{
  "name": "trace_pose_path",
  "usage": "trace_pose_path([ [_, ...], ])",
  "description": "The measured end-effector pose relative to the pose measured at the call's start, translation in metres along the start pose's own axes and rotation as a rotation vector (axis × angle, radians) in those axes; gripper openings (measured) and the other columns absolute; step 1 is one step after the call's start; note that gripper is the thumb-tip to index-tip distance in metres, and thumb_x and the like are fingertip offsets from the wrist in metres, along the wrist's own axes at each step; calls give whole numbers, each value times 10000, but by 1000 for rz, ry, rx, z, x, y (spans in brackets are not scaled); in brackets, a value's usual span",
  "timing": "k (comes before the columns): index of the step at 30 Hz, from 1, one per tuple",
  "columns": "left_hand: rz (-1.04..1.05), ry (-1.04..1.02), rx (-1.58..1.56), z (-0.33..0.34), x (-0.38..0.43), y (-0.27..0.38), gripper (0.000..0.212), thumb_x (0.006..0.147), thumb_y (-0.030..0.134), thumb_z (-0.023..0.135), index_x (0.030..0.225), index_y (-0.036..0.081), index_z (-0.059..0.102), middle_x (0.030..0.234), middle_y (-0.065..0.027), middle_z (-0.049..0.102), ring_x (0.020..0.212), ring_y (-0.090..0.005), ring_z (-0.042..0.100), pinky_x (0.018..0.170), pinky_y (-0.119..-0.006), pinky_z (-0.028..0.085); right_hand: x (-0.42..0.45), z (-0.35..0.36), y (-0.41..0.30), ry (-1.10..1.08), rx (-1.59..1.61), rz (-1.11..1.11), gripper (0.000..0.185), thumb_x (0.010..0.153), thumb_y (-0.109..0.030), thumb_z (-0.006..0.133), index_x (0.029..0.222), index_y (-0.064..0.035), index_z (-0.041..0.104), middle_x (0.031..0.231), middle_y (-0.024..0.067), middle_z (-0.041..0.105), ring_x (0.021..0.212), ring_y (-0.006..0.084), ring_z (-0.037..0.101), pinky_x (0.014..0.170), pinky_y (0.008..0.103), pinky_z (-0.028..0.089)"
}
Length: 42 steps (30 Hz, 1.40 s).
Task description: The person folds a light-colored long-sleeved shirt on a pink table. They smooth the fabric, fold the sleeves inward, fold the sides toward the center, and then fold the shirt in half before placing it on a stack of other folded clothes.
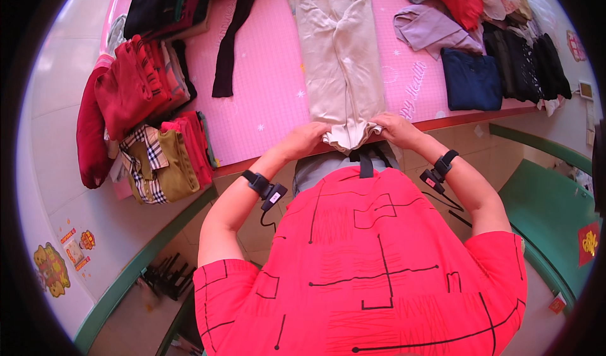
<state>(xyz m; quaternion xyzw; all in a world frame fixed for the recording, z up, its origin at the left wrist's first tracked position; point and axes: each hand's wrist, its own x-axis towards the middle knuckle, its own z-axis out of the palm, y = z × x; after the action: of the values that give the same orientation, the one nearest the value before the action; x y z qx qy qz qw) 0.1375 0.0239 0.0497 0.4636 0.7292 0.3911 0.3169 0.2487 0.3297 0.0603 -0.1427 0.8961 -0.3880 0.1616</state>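
A long beige garment point(342, 62), narrow and lightly wrinkled, lies lengthwise on the pink printed table cover point(265, 86). Its near end is bunched and hangs a little over the table's edge, close to my body. My left hand point(307, 137) grips the left side of that end. On the right side, my right hand point(395, 127) pinches the same end between thumb and fingers. Each wrist wears a black strap with a small device and a cable.
Folded clothes, including red garments point(130, 81) and an olive shirt point(177, 166), are piled at the left. Black trousers point(229, 48) lie beyond. At the right are a folded navy garment point(471, 79), a lilac garment point(433, 29) and dark clothes. Green chairs point(544, 199) stand near the table.
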Motion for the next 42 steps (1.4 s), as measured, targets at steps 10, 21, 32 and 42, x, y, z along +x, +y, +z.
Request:
trace_pose_path([
  [10, -508, -156, -708, -67, 24, -37, 389, 987, 220, 481, 1350, 82, 509, 1202, -15, 596, 1077, -126, 546, 936, -314, 443, 45, -24, 18, -120, 667, 357, 245, 946, -182, 542, 1111, -15, 611, 1002, -9, 609, 936, 85, 526, 847, 259, 435],
  [21, -577, 196, -624, -57, 70, -62, 390, 932, 325, 620, 1219, 69, 552, 1081, -13, 628, 972, -108, 594, 817, -294, 489, 79, -9, 32, 413, 813, 473, 301, 921, -167, 621, 1177, -9, 611, 1049, 42, 663, 942, 124, 596, 832, 285, 475],
  [32, -503, 315, -564, -50, 86, -81, 333, 923, 208, 613, 1177, -4, 572, 1061, -93, 666, 947, -158, 617, 841, -302, 480, 89, -3, 63, 507, 350, 491, 348, 816, -262, 700, 1046, -9, 637, 908, 194, 684, 837, 344, 665, 755, 389, 512],
  [42, -630, 438, 53, -122, 124, -110, 447, 840, 286, 700, 1169, 14, 567, 902, -152, 687, 839, -285, 671, 762, -393, 518, 117, -59, 99, 508, 290, 706, 330, 821, -292, 729, 973, -6, 662, 827, 121, 690, 734, 194, 655, 681, 327, 517],
])
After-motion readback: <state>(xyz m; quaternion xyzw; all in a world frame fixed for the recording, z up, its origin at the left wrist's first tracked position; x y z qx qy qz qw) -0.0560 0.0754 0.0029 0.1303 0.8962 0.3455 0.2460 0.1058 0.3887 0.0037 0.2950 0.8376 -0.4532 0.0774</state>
